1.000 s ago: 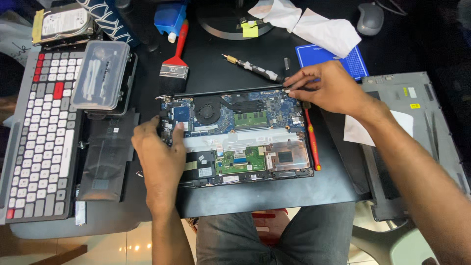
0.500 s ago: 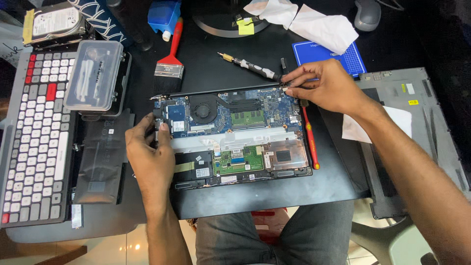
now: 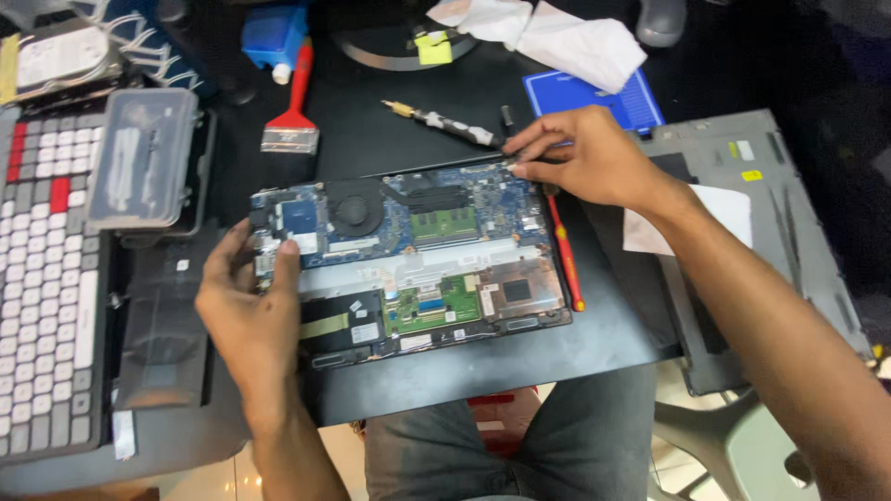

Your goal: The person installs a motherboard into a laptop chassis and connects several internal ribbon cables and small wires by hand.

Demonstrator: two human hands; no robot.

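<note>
Head | left hand (image 3: 249, 320) fingers grip opened laptop (image 3: 418, 260) | right hand (image 3: 585, 162) fingers pinch its corner

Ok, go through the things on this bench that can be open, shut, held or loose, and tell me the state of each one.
Laptop: bottom cover off, boards and fan exposed.
Left hand: gripping the laptop's left edge.
Right hand: fingertips pinched at its top right corner.
Clear plastic case: lid shut.
Red screwdriver: lying loose, unheld.
Brush: lying flat, unheld.
</note>
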